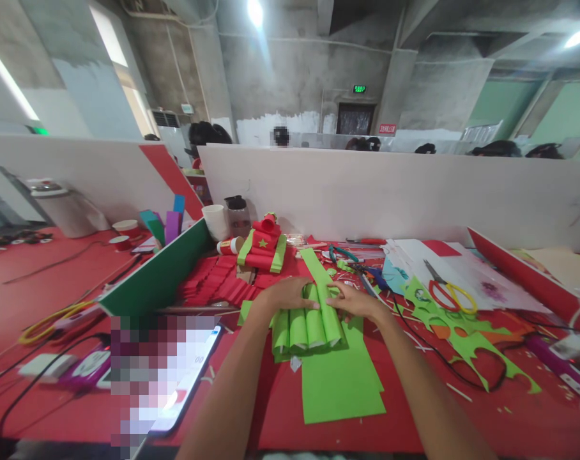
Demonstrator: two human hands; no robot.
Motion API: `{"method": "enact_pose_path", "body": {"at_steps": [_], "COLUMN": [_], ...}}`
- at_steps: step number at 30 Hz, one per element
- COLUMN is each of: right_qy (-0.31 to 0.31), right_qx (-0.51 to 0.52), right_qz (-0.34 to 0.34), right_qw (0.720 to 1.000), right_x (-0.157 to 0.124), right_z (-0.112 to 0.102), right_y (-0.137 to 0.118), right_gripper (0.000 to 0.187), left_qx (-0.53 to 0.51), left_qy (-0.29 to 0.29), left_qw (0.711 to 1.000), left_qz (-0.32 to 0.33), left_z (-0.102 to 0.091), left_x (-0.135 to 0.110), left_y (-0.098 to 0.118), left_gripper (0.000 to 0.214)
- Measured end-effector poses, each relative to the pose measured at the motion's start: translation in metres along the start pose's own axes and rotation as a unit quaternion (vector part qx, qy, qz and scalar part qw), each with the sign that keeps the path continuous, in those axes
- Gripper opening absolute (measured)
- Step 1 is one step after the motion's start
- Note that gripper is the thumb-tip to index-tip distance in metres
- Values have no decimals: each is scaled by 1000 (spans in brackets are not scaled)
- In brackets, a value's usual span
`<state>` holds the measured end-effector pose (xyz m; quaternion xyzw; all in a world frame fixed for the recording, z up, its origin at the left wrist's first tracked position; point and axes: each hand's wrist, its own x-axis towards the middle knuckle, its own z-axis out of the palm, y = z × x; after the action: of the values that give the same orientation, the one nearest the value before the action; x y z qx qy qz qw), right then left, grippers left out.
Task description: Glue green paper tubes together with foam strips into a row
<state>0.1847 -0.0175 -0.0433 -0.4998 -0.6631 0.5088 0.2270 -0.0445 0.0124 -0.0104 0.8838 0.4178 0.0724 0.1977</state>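
Several bright green paper rolls (298,330) lie side by side in front of me, joined in a row. My left hand (287,296) curls over their far end from the left, fingertips pressing on the paper. From the right, my right hand (354,302) grips the rightmost roll between thumb and fingers. A long green strip (313,263) runs up from between my hands. Flat green paper sheets (342,390) lie under and below the rolls. Behind them stands a red paper model (261,244) with green edges and a gold star.
Left lie folded red paper strips (218,279), a lit phone (189,377) and a green divider (160,271). Scissors (450,294) rest on cut green scraps (467,338) at right. Pliers (342,253) and a black cable (427,337) lie nearby. A white partition (390,191) closes the back.
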Motion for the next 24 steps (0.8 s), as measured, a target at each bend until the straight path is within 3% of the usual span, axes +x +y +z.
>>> {"method": "enact_pose_path", "body": {"at_steps": [18,24], "right_qy": [9,3], "right_qx": [-17,-7], "right_qz": [-15,-1], "right_qw": [1000,1000], "right_x": [7,4], "right_z": [8,8], "right_y": [3,0], "right_gripper": [74,76], "left_qx": [-5,6], "left_qy": [-17,9], "left_qw": [1000,1000], "left_qz": [-7,-11], "left_z": [-4,-2], "left_x": [-2,-3], "left_y": [6,7], "left_gripper": [70,68]}}
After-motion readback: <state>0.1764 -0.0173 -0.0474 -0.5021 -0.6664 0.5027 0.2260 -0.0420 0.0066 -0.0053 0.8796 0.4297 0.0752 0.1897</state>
